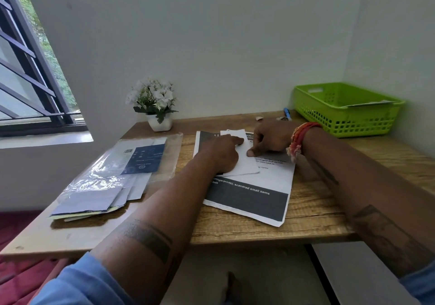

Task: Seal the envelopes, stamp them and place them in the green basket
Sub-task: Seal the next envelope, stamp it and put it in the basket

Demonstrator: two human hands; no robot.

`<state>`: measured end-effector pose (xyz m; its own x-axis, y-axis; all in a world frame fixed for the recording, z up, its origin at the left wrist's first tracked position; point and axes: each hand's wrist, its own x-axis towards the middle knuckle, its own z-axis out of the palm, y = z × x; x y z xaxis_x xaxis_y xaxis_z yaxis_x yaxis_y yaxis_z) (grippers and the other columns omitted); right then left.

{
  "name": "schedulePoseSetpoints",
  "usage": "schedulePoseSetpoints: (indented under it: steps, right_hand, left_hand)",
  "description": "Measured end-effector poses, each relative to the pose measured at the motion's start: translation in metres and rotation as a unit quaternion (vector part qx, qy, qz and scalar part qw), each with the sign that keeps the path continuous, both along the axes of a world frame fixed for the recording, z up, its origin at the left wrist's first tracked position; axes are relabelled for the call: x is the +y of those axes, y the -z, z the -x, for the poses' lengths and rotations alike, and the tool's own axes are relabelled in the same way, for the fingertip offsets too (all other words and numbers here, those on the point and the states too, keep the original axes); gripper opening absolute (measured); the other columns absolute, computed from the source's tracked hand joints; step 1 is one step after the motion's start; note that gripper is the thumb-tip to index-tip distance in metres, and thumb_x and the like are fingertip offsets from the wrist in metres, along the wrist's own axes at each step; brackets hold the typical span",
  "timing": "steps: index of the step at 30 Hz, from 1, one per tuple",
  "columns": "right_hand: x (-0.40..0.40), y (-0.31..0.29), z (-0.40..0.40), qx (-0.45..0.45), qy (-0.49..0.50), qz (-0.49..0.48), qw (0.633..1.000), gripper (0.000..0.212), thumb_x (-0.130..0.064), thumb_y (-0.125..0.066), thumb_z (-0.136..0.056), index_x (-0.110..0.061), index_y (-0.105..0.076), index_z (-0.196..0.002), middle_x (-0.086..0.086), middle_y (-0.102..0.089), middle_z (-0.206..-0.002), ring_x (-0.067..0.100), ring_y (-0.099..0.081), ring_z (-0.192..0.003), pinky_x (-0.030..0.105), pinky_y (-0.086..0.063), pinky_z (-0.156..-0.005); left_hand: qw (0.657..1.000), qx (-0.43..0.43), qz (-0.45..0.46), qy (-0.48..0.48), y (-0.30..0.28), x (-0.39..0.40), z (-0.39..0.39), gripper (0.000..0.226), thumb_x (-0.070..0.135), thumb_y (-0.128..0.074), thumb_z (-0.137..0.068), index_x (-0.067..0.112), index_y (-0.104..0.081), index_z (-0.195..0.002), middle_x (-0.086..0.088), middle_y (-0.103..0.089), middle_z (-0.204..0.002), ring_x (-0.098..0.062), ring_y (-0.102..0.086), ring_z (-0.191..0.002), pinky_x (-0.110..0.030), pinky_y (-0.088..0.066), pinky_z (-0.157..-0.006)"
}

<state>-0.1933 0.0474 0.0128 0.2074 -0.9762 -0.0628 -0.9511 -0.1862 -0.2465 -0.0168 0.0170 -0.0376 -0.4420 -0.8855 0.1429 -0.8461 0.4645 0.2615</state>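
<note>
Pressing down on a small white paper envelope (242,161), the left hand (221,154) lies across its near left part with the index finger stretched flat toward the top edge. The right hand (270,139) rests on the envelope's right side with fingers curled under and the thumb tip planted on the paper; whether it pinches anything small beneath the knuckles cannot be told from this angle. A red and orange thread band (297,139) wraps the right wrist. The envelope lies on a printed white sheet with dark grey bars (249,198), which sits on the wooden table (317,210). To the left, a clear plastic sleeve holding pale envelopes and a dark blue card (117,172) lies near the table's edge. The green plastic basket with perforated walls (343,111) stands at the far right corner, well apart from the hands, with a white envelope (372,103) propped along its rim. A white pot of white flowers (156,106) stands against the wall, and a blue pen-like object (287,112) lies just beside the basket.
</note>
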Motion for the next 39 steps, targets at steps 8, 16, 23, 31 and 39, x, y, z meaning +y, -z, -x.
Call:
schedulePoseSetpoints:
  steps: [8,16,23,31,39]
  right_hand:
    - [0.025,-0.006,-0.001,0.012,-0.001,-0.050,0.999,0.040,-0.058,-0.075,-0.076,-0.020,-0.067,-0.086,-0.008,-0.064,-0.071,0.008,-0.054,-0.063,0.022,-0.038,-0.058]
    - [0.039,-0.013,0.000,0.025,-0.017,-0.097,0.995,0.040,-0.059,-0.079,-0.071,-0.026,-0.062,-0.083,-0.007,-0.062,-0.080,0.011,-0.052,-0.072,0.025,-0.040,-0.065]
    - [0.036,-0.004,0.012,-0.124,-0.005,-0.018,0.992,0.026,-0.050,-0.074,-0.081,-0.026,-0.071,-0.092,-0.010,-0.068,-0.075,0.004,-0.057,-0.061,0.025,-0.045,-0.066]
    - [0.024,0.006,-0.001,0.011,-0.014,0.084,0.996,0.039,-0.016,-0.048,-0.099,-0.037,-0.069,-0.124,-0.005,-0.069,-0.118,0.001,-0.053,-0.070,0.005,-0.034,-0.060]
    - [0.015,0.009,0.000,0.026,0.019,0.099,0.995,0.045,-0.012,-0.043,-0.098,-0.032,-0.062,-0.134,0.002,-0.064,-0.133,0.004,-0.055,-0.077,0.011,-0.034,-0.069]
  left_hand:
    - [1.000,-0.002,0.015,-0.003,0.001,0.000,0.000,0.053,0.014,-0.039,-0.100,0.033,-0.045,-0.149,-0.004,-0.039,-0.159,-0.027,-0.039,-0.143,-0.038,-0.033,-0.117]
    - [1.000,-0.008,0.014,-0.007,0.003,-0.002,0.001,0.055,0.013,-0.041,-0.099,0.034,-0.044,-0.149,-0.003,-0.039,-0.159,-0.027,-0.039,-0.143,-0.041,-0.034,-0.117]
    - [1.000,-0.011,0.018,-0.003,0.003,-0.004,0.000,0.057,0.013,-0.039,-0.097,0.035,-0.045,-0.149,-0.003,-0.039,-0.158,-0.027,-0.037,-0.144,-0.041,-0.033,-0.118]
    - [1.000,-0.011,0.013,0.006,0.006,-0.009,-0.001,0.057,0.013,-0.038,-0.096,0.032,-0.043,-0.150,-0.001,-0.038,-0.159,-0.027,-0.036,-0.145,-0.042,-0.030,-0.119]
    - [0.999,-0.032,-0.004,-0.002,0.006,-0.011,0.000,0.061,0.014,-0.038,-0.093,0.034,-0.040,-0.151,-0.002,-0.038,-0.159,-0.031,-0.037,-0.144,-0.044,-0.032,-0.117]
